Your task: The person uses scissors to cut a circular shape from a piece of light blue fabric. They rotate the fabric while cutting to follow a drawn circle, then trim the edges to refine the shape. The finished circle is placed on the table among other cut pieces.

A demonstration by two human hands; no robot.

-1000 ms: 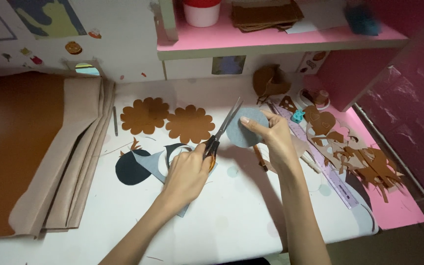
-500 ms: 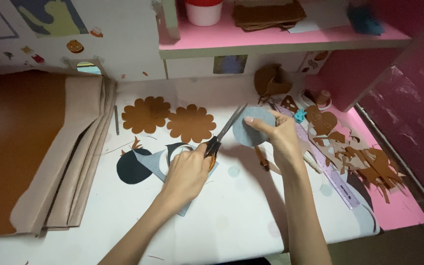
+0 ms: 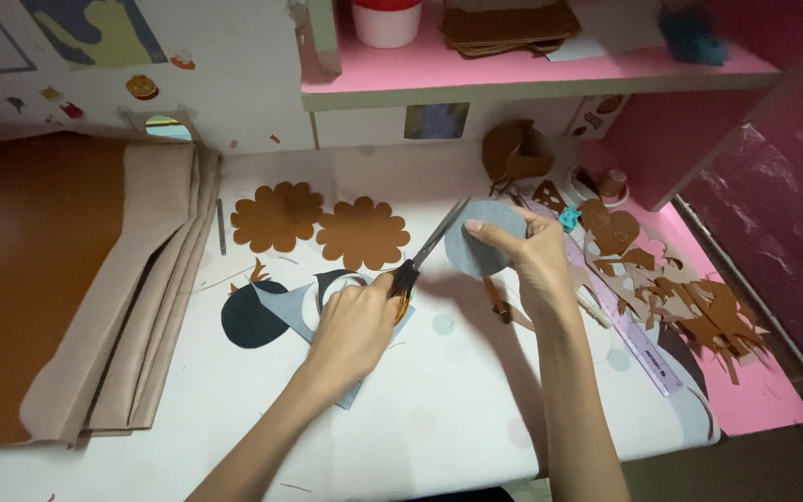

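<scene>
Our left hand point(image 3: 357, 327) is clenched on the scissors point(image 3: 425, 256), blades parted at the edge of the grey felt disc point(image 3: 481, 237); our right hand point(image 3: 533, 260) pinches that disc above the white table point(image 3: 439, 409); we should turn the disc, not the blades, for a smooth curve

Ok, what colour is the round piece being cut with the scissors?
Grey-blue: the round piece, held in the right hand, shows best in the head view.

Both bare forearms reach up from the lower edge, wrists near each other. The left hand point(image 3: 355, 321) is curled in a closed grip, knuckles up — the right hand point(image 3: 532, 256) pinches, thumb opposing extended fingers.
</scene>
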